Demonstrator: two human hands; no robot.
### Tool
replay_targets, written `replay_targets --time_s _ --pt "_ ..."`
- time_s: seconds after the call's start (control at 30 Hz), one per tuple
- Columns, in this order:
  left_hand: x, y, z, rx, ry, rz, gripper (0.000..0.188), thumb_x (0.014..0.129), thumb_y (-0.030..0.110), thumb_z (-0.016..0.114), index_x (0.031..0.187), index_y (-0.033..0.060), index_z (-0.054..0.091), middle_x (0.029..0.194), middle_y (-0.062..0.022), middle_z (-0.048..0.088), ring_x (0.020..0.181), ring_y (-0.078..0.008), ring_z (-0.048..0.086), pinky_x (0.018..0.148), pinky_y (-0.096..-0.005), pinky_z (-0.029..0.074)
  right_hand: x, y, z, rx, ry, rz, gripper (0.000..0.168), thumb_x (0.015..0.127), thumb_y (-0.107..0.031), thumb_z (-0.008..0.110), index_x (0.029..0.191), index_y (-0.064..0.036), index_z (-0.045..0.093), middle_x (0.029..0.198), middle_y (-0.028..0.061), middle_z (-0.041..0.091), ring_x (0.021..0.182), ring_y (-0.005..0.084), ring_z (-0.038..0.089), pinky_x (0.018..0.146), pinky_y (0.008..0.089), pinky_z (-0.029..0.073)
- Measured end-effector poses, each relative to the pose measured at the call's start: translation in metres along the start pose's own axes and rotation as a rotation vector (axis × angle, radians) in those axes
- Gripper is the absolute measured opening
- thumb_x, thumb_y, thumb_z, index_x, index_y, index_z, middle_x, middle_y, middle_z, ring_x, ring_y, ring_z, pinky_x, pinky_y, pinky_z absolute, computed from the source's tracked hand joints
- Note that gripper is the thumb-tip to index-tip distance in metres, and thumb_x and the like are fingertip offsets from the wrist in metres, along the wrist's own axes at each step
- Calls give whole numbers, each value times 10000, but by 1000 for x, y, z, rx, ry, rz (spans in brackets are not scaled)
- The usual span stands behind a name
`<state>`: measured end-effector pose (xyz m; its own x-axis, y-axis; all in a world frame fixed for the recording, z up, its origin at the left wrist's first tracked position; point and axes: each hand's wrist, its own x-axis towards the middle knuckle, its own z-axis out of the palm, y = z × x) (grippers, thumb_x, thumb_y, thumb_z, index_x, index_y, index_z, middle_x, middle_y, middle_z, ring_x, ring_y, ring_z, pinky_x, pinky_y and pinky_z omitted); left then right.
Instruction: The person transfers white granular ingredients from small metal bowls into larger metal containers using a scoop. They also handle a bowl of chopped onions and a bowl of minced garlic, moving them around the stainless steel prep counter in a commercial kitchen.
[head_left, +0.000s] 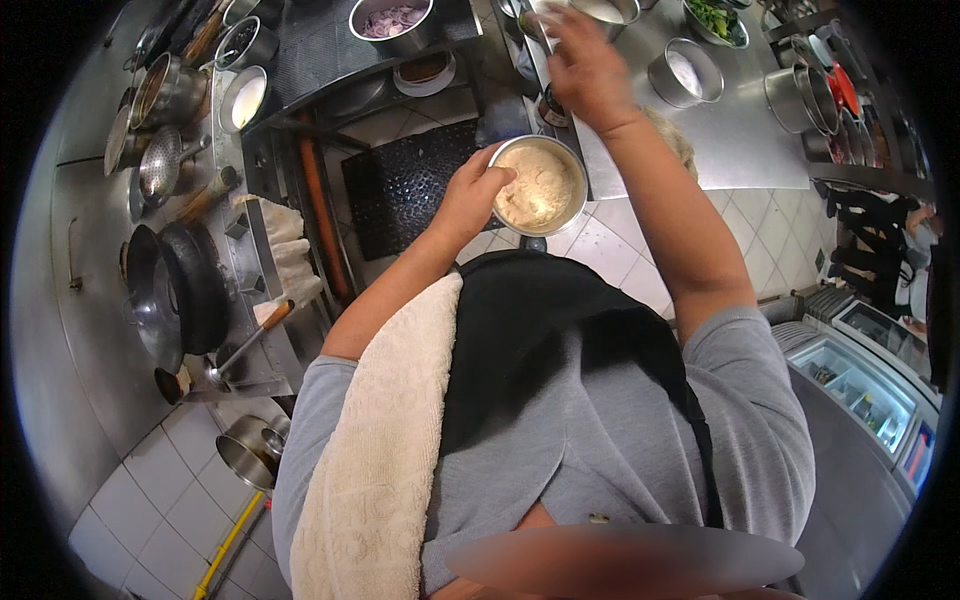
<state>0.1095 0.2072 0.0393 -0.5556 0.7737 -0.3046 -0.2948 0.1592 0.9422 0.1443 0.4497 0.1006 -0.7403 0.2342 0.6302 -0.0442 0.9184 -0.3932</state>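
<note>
In front of my black apron (555, 300), my left hand (466, 202) grips a round steel bowl (580, 184) by its left rim, with the thumb over the edge. Inside the bowl lies a pale yellow, lumpy mass (536, 180), possibly batter or flour; its exact kind is unclear. My right hand (591, 71) is raised at the left edge of a steel table (750, 150) and is blurred by motion. Its fingers are near a metal bowl (634, 13) with white contents. Whether those fingers hold anything cannot be made out.
A steel pot with white powder (684, 75) and a bowl of green vegetables (712, 21) stand on the right table. Sliced onions (390, 21) fill a pot at the top. Woks (180, 292), a ladle (251, 337) and a perforated strainer (161, 165) are on the left.
</note>
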Motion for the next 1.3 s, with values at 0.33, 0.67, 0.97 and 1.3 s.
replay_targets --time_s 0.33,0.67,0.97,1.3 --pt "26 22 21 -254 12 -56 446 901 153 537 1299 -40 595 1163 -101 666 1063 -162 601 961 -291 450 -182 90 -100 -497 -252 584 341 933 -220 659 1253 -103 680 1270 154 611 1110 320 622 941 403 506" --pt "55 27 53 -152 -79 -73 461 875 149 551 1290 -44 606 1152 -114 669 1070 -188 620 954 -319 473 -77 39 -98 238 -453 96 380 858 -100 691 1227 -185 720 1328 71 595 1173 289 596 1006 366 503" --pt "62 1 75 -115 126 63 408 884 183 514 1209 -40 619 1109 -114 664 1020 -189 588 940 -311 452 -177 -16 -105 553 -215 716 341 818 -96 699 1152 -143 745 1265 92 572 1184 229 563 990 331 463" --pt "121 -15 116 387 233 318 459 898 265 496 1231 -33 595 1178 -289 632 1128 -441 576 987 -467 434 -200 147 -135 -403 161 840 433 976 -263 608 1351 -47 613 1395 195 500 1253 334 513 1062 410 421"
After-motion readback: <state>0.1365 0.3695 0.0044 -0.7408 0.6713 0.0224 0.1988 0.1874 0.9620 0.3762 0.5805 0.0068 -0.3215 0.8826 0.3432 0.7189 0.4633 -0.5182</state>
